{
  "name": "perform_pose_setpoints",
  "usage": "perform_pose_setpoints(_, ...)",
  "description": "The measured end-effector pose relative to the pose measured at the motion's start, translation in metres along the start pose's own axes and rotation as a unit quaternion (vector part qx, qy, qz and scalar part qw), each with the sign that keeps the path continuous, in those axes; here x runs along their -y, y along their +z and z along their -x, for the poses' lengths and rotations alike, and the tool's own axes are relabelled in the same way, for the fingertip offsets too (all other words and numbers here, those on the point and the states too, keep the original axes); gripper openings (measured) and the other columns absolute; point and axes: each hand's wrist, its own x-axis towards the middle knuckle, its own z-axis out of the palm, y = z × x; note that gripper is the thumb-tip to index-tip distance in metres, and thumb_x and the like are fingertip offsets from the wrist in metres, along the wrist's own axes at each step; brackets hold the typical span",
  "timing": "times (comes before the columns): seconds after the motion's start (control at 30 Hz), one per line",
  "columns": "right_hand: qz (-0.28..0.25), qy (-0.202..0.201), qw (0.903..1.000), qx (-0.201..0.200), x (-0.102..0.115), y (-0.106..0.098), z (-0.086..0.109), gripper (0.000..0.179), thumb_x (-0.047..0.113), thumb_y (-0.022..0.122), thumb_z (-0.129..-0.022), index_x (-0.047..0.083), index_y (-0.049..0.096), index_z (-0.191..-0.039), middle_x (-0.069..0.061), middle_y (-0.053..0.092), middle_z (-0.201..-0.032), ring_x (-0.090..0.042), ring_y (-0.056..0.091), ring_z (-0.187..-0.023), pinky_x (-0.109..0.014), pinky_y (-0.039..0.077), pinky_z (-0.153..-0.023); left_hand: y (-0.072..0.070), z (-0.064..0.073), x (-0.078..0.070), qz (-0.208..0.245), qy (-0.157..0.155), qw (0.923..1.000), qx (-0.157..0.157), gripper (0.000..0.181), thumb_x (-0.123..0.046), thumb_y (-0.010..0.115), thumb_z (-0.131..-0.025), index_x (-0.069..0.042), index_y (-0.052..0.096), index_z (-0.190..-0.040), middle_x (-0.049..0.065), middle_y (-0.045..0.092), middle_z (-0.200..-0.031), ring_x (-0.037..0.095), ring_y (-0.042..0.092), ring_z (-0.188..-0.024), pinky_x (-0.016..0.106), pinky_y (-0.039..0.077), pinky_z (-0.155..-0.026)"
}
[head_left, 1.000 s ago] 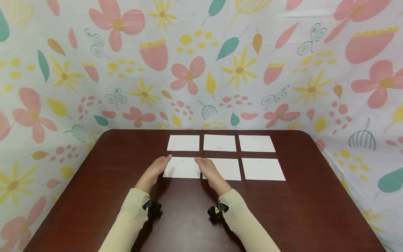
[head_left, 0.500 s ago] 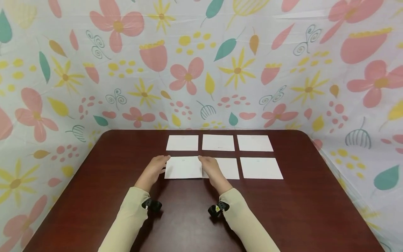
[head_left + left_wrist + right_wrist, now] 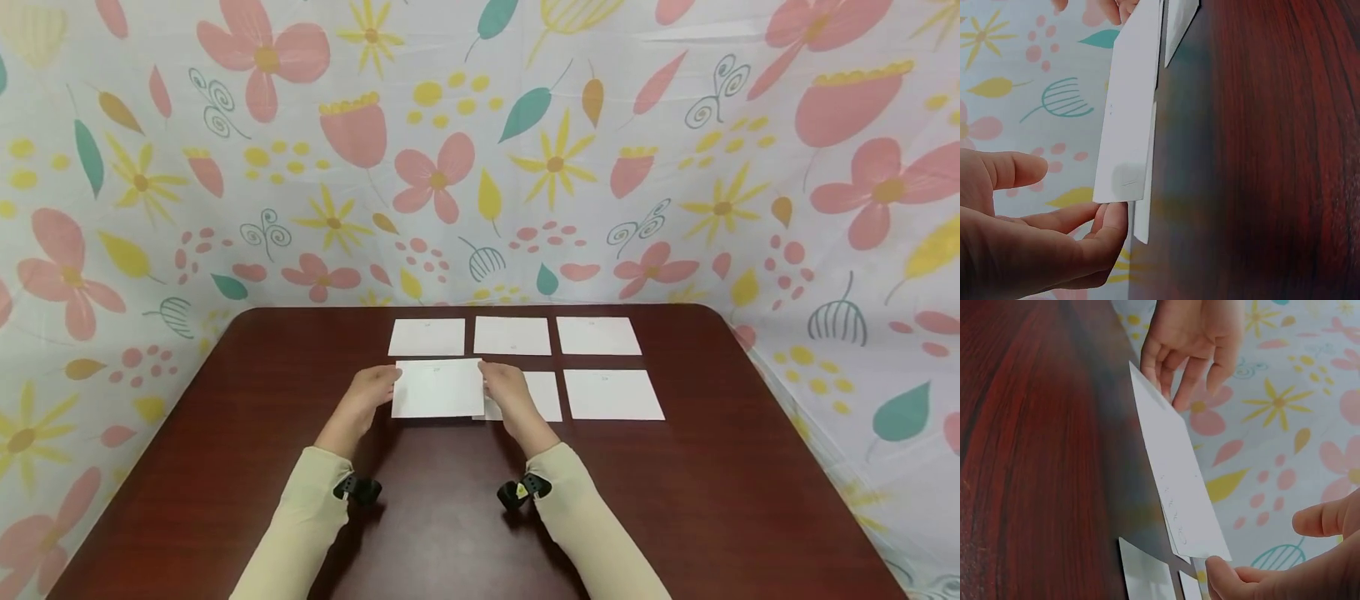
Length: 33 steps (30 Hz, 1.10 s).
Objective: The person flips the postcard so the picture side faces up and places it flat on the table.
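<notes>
Both hands hold a white card (image 3: 438,390) by its two short sides, raised over the table and tilted toward the head camera. My left hand (image 3: 369,392) has its fingertips (image 3: 1114,215) at the card's left edge, with the thumb standing apart in the left wrist view. Opposite it, my right hand (image 3: 513,398) meets the right edge, and its thumb also stands off in the right wrist view. Faint small marks show on the card. Partly behind the right hand lies a second white card (image 3: 543,396).
Three white cards lie in the back row: a left one (image 3: 427,337), a middle one (image 3: 512,337) and a right one (image 3: 598,336). Another card (image 3: 613,394) lies front right. The dark wooden table (image 3: 442,517) meets a flower-patterned cloth (image 3: 480,258) behind.
The front left card lay flat between the hands; now it is gripped at both sides, lifted and tilted up. The hands have closed in on its edges. The head view has shifted slightly.
</notes>
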Motion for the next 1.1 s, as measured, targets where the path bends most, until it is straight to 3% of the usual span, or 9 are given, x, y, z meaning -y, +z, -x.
perform_pose_setpoints(0.4, 0.007, -0.017, 0.9994, -0.028, 0.0, -0.002, 0.009, 0.051, 0.026, 0.048, -0.098, -0.012, 0.049, -0.132, -0.026, 0.05, -0.134, -0.038, 0.052, -0.12, -0.051, 0.035, -0.106, 0.002, 0.012, -0.009, 0.001, 0.029, 0.9994, -0.018, 0.046, -0.015, 0.044, -0.101, 0.014, 0.042, -0.137, 0.03, 0.04, -0.142, 0.042, 0.045, -0.127, 0.046, 0.031, -0.11)
perform_pose_setpoints(0.73, -0.013, -0.045, 0.9988, -0.013, 0.005, 0.0, 0.011, 0.047, 0.024, 0.047, -0.1, -0.008, 0.05, -0.133, -0.024, 0.047, -0.138, -0.04, 0.052, -0.121, -0.048, 0.037, -0.106, -0.007, 0.018, -0.02, 0.023, 0.048, 0.9982, -0.028, 0.044, -0.016, 0.043, -0.102, 0.009, 0.044, -0.138, 0.026, 0.04, -0.144, 0.04, 0.044, -0.129, 0.05, 0.024, -0.113)
perform_pose_setpoints(1.1, -0.022, -0.048, 0.9981, -0.032, 0.011, 0.015, 0.007, 0.045, 0.023, 0.05, -0.098, -0.003, 0.05, -0.135, -0.021, 0.052, -0.133, -0.037, 0.055, -0.116, -0.046, 0.041, -0.102, -0.014, 0.02, -0.02, 0.046, 0.068, 0.9934, -0.08, 0.039, -0.01, 0.045, -0.098, 0.004, 0.053, -0.134, 0.024, 0.051, -0.135, 0.034, 0.049, -0.12, 0.044, 0.036, -0.105)
